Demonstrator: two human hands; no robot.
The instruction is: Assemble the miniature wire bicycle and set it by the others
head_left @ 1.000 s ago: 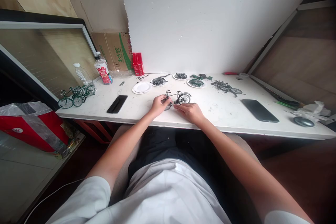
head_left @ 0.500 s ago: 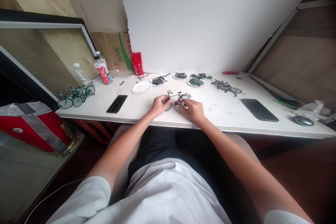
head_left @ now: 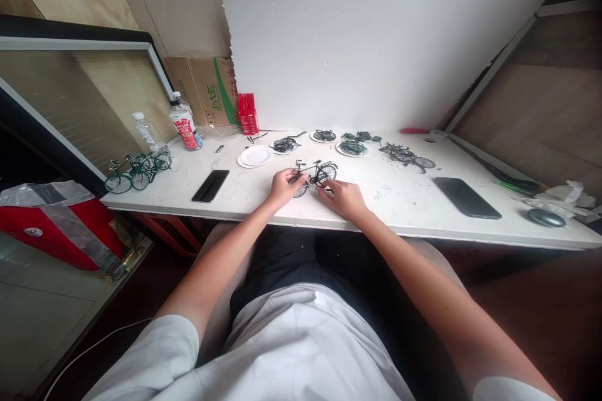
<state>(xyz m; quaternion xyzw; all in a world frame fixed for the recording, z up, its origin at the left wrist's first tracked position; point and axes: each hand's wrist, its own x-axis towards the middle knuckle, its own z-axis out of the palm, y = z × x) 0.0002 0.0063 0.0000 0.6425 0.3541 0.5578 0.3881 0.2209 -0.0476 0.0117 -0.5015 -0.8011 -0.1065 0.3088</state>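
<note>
A small black model bicycle (head_left: pixel 328 172) stands close to the table's front edge, between my two hands. My left hand (head_left: pixel 285 189) is closed on its left end, thumb and fingers at the wheel and fork below the handlebar; part of that wheel is hidden. At the bottom of the bicycle, near the pedals, the fingertips of my right hand (head_left: pixel 347 199) are pinched together on a low part. Which small part they grip is too fine to tell. The spoked wheel at the right end shows above my right fingers.
Plates with black wheels (head_left: pixel 324 136), black parts (head_left: pixel 285 145) and green parts (head_left: pixel 352 147) stand behind. Blank white plates (head_left: pixel 254 156), a phone (head_left: pixel 211 186) and finished green model bicycles (head_left: pixel 126 180) lie left. Black frames (head_left: pixel 405 155), a dark phone (head_left: pixel 466 198) and a mouse (head_left: pixel 545 217) lie right.
The bicycle has tilted and turned slightly, its right end shifting left. My right hand has moved a little left and down along it; my left hand keeps its hold.
</note>
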